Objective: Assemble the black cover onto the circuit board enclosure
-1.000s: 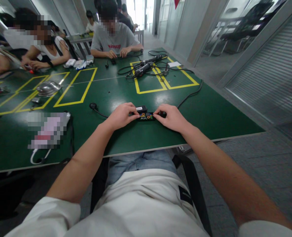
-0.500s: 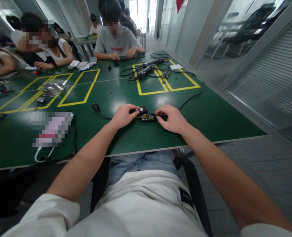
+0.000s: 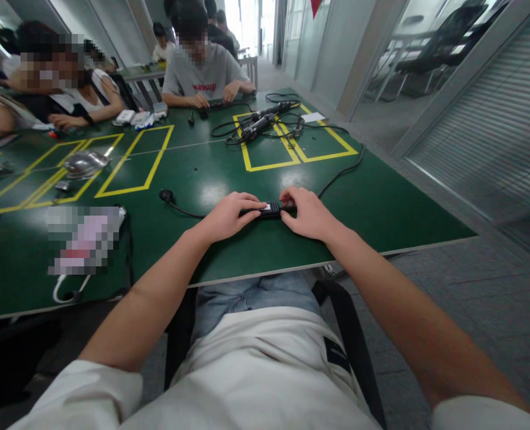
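Note:
On the green table in front of me lies a small black adapter case, its ribbed cover now on top and hiding the circuit board. My left hand grips the cover and the case's left end between thumb and fingers, over a white label. At the other end, my right hand pinches the case where a cable leaves it; the fingertips are partly hidden. A thin cord runs left from the case to a black plug. To the right, a black cable trails toward the table's far side.
Black tools with tangled cables lie across the yellow tape outlines. A shiny metal bowl-like part sits at left, beyond a blurred pinkish item. A co-worker in a grey shirt sits opposite. The table's right edge slants near my right arm.
My left hand has brought the ribbed cover down from behind the case onto it, covering the exposed circuit board. My right hand stays at the case's right end. The view has shifted slightly.

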Motion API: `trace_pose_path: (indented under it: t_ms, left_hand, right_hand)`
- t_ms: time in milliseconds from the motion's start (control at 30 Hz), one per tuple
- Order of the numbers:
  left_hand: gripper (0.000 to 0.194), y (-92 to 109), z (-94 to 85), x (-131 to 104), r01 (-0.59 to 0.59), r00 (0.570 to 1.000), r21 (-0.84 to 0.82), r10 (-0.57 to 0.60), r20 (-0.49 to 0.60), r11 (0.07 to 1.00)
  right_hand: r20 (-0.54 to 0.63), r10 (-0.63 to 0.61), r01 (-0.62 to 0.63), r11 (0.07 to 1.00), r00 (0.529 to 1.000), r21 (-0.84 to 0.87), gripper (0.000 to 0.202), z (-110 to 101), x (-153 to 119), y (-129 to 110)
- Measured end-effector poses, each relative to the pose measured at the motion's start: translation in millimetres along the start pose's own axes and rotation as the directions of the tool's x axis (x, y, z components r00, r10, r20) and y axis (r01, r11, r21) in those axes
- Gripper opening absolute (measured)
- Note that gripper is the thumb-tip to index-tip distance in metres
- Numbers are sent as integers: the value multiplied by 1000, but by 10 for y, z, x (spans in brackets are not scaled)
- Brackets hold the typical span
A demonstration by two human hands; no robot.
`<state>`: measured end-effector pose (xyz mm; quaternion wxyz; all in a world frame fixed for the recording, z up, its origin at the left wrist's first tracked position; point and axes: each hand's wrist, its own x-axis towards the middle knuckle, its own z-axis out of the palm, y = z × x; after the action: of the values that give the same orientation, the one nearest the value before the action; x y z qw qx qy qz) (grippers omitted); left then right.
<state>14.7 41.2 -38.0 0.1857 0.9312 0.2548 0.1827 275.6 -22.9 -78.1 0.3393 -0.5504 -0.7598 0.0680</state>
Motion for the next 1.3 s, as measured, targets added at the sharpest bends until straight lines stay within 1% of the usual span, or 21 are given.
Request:
trace_pose_path:
  t_ms: [33, 133, 233, 333, 433, 500, 567, 633, 733, 833, 900, 967, 1033, 1167, 1300]
  left_hand:
    - [34, -7, 6, 4, -9, 1000, 3, 9, 15, 1000]
    - [34, -16, 13, 6, -17, 1000, 9, 17, 10, 1000]
    - [33, -11, 22, 2, 11, 1000, -23, -12, -10, 1000]
    - [36, -24, 59, 12, 107, 991, -108, -116, -74, 988]
    - [43, -78, 107, 38, 192, 965, -230, -226, -131, 954]
    - [40, -127, 121, 52, 222, 946, -268, -274, -174, 938]
    - [34, -172, 115, 54, 255, 925, -218, -304, -230, 942]
    - [27, -201, 94, 45, 301, 910, -111, -320, -264, 947]
    - [14, -199, 56, 25, 328, 915, 7, -315, -251, 945]
    - [11, -151, 19, 8, 261, 940, 77, -235, -248, 962]
    - [12, -112, -4, -2, 191, 966, 103, -168, -197, 976]
    - [13, -85, -20, -11, 144, 985, 103, -134, -105, 984]
    - [13, -77, -26, -17, 142, 989, 105, -137, -46, 984]
    - [15, -90, -13, -19, 187, 982, 117, -184, -34, 975]
    - [16, -79, -6, -12, 206, 979, 56, -205, -22, 977]
  right_hand:
    - [4, 2, -2, 1000, 1000, -3, 22, -3, 0, -2]
    - [20, 0, 0, 1000, 1000, -6, 18, -15, -1, 1]
    - [35, -15, 15, 1000, 999, 1, 15, -14, -4, 26]
    - [20, -27, 27, 1000, 999, -4, 14, 2, -5, 61]
    - [5, -31, 31, 1000, 1000, -6, 13, 16, -5, 78]
    - [5, -36, 36, 999, 999, -4, 12, 15, -5, 75]
    - [7, -43, 43, 999, 999, -1, 11, 9, -5, 64]
    - [13, -47, 47, 999, 999, 8, 11, 0, -5, 54]
    - [24, -56, 55, 998, 998, 27, 13, -7, -2, 53]
    - [27, -78, 77, 996, 997, 39, 11, -4, 4, 68]
    - [25, -89, 88, 995, 996, 41, 9, 5, 10, 79]
    - [26, -81, 80, 995, 996, 52, 10, 14, 14, 86]
    - [32, -59, 57, 996, 998, 75, 10, 22, 17, 90]
    - [28, -39, 36, 994, 999, 107, 11, 30, 13, 96]
    - [18, -46, 44, 994, 999, 97, 11, 27, 3, 97]
